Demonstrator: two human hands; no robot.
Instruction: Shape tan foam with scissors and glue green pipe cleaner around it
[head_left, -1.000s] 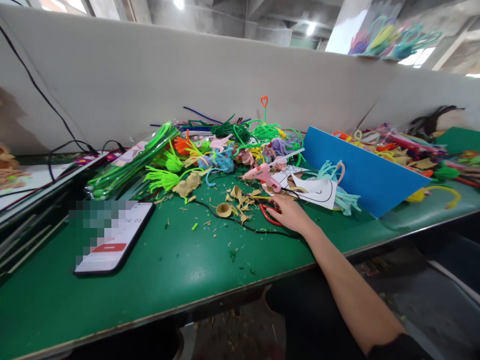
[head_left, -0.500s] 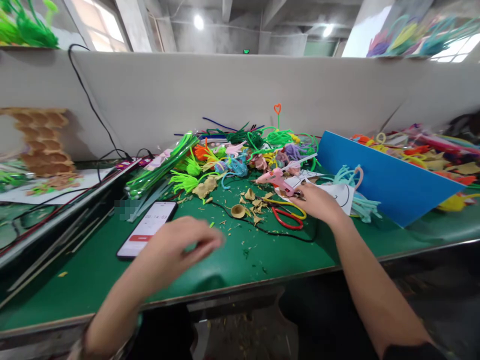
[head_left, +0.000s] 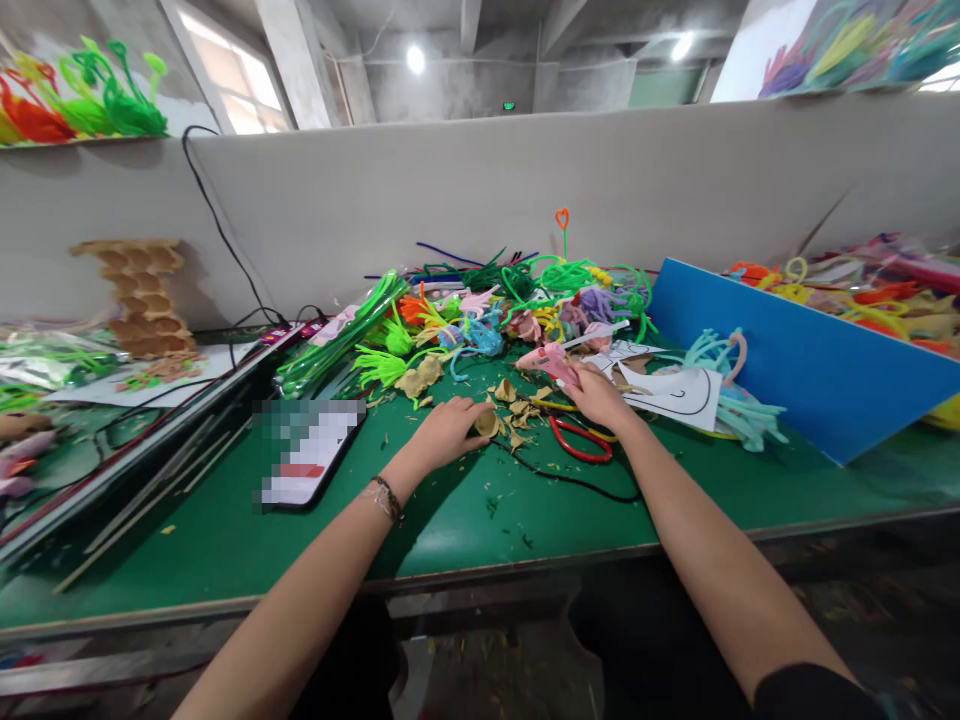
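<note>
My left hand [head_left: 448, 434] reaches over the table, its fingers curled onto the edge of a small brown cardboard cup [head_left: 487, 422]. Around that cup lie torn brown cardboard scraps [head_left: 517, 408]. My right hand [head_left: 598, 396] is closed round the handle of a pink hot glue gun [head_left: 549, 362], whose nozzle points left and whose white glue stick [head_left: 606, 331] juts out behind. Just below the right hand are red-handled scissors [head_left: 579, 440]. White paper [head_left: 667, 396] with black drawn lines lies right of the glue gun.
A phone [head_left: 311, 455] lies at left, beside a raised tray edge with thin sticks. Colourful pipe-cleaner pieces [head_left: 480, 335] are heaped at the back. A blue board [head_left: 795, 370] leans at right. A black cord [head_left: 570, 488] crosses the table. An egg-carton piece [head_left: 146, 300] stands far left.
My left hand has moved right and forward from near the phone to the small cup. My right hand has shifted slightly left and now grips the glue gun's handle. The view has turned slightly left.
</note>
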